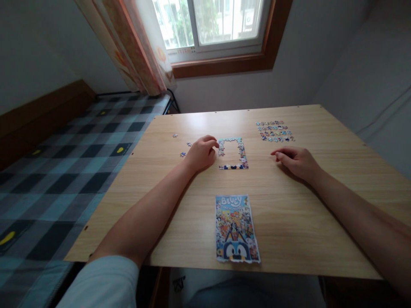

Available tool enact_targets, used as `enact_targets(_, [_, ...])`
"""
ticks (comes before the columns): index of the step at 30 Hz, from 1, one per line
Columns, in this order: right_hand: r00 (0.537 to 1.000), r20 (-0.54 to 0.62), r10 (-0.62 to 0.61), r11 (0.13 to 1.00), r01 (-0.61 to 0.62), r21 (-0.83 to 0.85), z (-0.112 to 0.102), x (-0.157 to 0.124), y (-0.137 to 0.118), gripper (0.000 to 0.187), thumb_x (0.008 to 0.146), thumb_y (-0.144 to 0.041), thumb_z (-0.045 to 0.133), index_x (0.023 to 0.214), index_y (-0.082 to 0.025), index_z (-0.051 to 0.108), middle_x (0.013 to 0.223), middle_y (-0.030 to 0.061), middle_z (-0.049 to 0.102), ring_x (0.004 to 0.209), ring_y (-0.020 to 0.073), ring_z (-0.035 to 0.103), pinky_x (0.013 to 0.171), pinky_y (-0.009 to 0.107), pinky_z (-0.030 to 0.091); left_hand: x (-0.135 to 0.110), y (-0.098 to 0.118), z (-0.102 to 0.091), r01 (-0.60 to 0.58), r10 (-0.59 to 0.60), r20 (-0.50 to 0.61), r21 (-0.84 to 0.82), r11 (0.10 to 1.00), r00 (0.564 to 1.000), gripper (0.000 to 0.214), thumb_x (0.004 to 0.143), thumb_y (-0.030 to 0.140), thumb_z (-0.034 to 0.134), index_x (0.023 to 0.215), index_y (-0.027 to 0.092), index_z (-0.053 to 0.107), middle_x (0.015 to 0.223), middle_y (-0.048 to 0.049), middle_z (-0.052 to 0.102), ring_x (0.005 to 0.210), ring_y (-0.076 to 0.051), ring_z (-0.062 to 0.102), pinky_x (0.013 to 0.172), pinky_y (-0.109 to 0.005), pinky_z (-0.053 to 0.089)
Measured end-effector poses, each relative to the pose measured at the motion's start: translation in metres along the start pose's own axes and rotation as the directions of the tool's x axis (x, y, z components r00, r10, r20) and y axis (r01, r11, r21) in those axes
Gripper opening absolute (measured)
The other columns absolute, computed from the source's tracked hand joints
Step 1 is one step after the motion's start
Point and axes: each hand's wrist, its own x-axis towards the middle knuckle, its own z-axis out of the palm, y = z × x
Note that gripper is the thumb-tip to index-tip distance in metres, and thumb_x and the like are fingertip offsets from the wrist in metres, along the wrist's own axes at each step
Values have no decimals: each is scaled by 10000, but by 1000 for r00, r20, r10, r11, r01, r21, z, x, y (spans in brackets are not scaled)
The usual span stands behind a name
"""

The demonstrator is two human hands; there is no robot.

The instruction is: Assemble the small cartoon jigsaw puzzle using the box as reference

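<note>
My left hand [201,153] reaches to the left side of a partly built jigsaw border [243,159], its fingertips at the border's pieces. The index finger and thumb are bent and apart, with nothing visible between them. The border is a rectangle of joined pieces around bare wood, with a gap low on its left side. To the right, my right hand [297,161] rests on the table, fingers loosely stretched out and holding nothing. A picture sheet [236,229] marked "Bluey" lies nearer to me.
Rows of loose puzzle pieces [275,131] lie at the back right of the wooden table [180,239]. Several stray pieces, one a blue piece [183,154], are left of my left hand. A checked bed [77,167] adjoins the table's left; a window [227,21] is behind.
</note>
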Motion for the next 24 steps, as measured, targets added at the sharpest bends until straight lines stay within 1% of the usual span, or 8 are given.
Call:
enact_targets(4, [1000,-1,-12,1000,12,17,0,0,0,319,876,-429,562,936,-198,774,768,46,721,705,205,652,643,308,488,6,-3,-22,16,-1,-152,94,995,988,232,767,24,507,805,194,660,929,-55,669,866,-181,620,812,-339,525])
enact_targets(6, [1000,-2,-13,1000,13,14,1,0,0,324,872,-437,562,930,-198,774,763,46,720,703,206,652,645,308,489,12,-8,-41,81,-46,-302,102,991,952,209,750,17,506,737,195,614,836,-36,634,794,-165,593,743,-311,498])
enact_targets(11, [1000,4,-11,999,11,32,3,0,0,341,872,-450,558,934,-193,773,752,45,719,700,210,655,651,309,497,23,-26,-103,342,-220,-683,46,939,696,212,738,16,463,704,198,566,742,-11,585,749,-149,568,646,-269,438])
enact_targets(12, [1000,7,-14,999,14,33,3,0,0,342,872,-452,558,934,-193,774,750,45,718,701,211,657,651,311,497,22,-29,-114,359,-209,-701,72,930,682,206,740,26,467,707,199,574,752,-14,592,764,-155,571,669,-278,446])
enact_targets(15, [1000,19,-13,999,12,36,4,1,1,354,875,-468,558,941,-195,775,753,44,719,682,213,655,628,316,489,15,-39,-134,379,-168,-633,214,900,756,176,744,71,507,687,205,606,768,-29,615,826,-193,586,785,-329,471])
enact_targets(19, [1000,23,-7,999,6,35,4,1,2,373,878,-489,554,938,-194,776,740,42,712,647,208,642,594,316,477,2,-58,-127,437,-271,-464,298,849,843,196,781,115,510,713,209,668,794,-46,663,841,-217,620,839,-354,490])
enact_targets(22, [1000,11,-21,999,20,27,5,1,4,368,882,-488,555,943,-200,777,739,41,714,674,216,650,599,314,482,-12,-77,-109,489,-395,-313,335,805,864,220,803,146,512,781,203,724,868,-63,713,868,-232,648,844,-347,504])
enact_targets(24, [1000,9,-22,1000,22,20,5,1,6,368,888,-488,554,951,-203,777,752,43,720,700,223,660,616,316,491,-24,-92,-100,547,-469,-287,361,755,836,241,834,178,506,838,197,746,934,-79,733,918,-247,661,863,-349,506])
